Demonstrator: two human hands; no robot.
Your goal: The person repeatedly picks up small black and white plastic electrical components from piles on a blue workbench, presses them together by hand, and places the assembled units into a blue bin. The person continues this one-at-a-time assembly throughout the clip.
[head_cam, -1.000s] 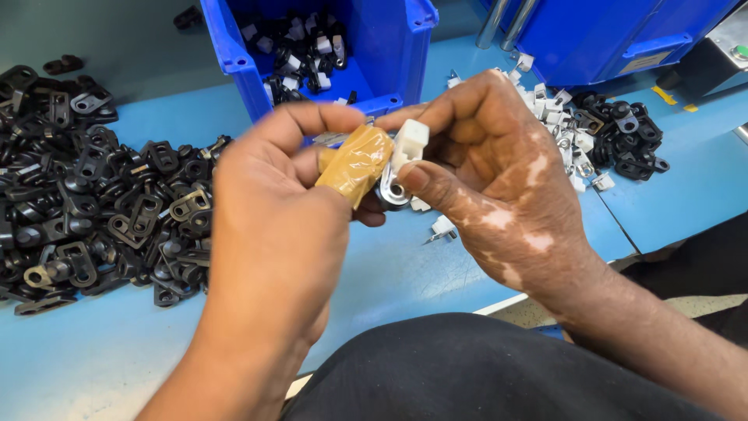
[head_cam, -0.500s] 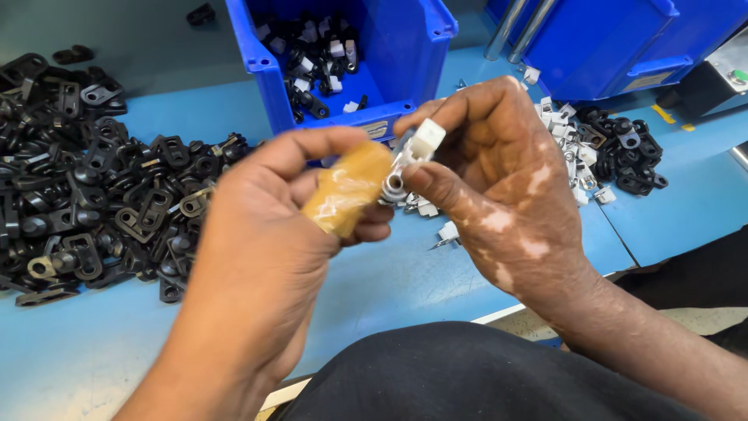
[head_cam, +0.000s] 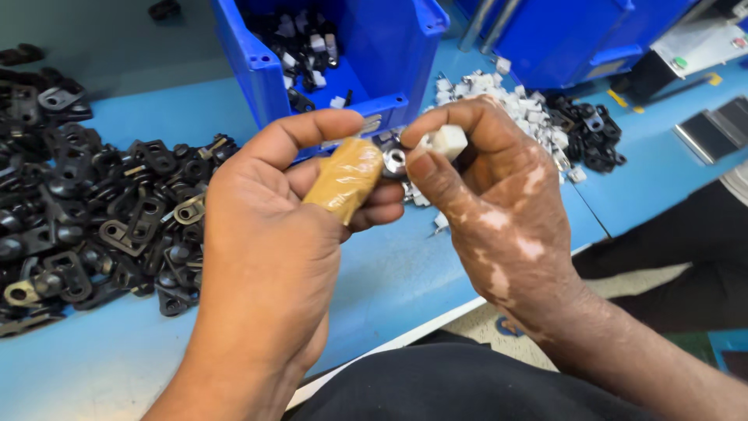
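Observation:
My left hand (head_cam: 269, 234) is raised over the blue table (head_cam: 101, 366), its forefinger wrapped in tan tape (head_cam: 343, 181). It pinches a small metal part with a round hole (head_cam: 393, 161) between the thumb and the taped finger. My right hand (head_cam: 499, 210) is close beside it and holds a small white plastic block (head_cam: 446, 142) between thumb and forefinger, right against the metal part. Both hands meet in front of an open blue bin (head_cam: 269, 74).
A large heap of black metal brackets (head_cam: 86, 210) covers the table's left side. The blue bin holds black and white parts. White blocks (head_cam: 510, 97) and more black pieces (head_cam: 592, 140) lie to the right, with a second blue bin (head_cam: 576, 35) behind. The table's front edge runs near my lap.
Both hands have shifted slightly; the right hand's fingers have turned the white block and pulled it a little off the metal part held by the left hand.

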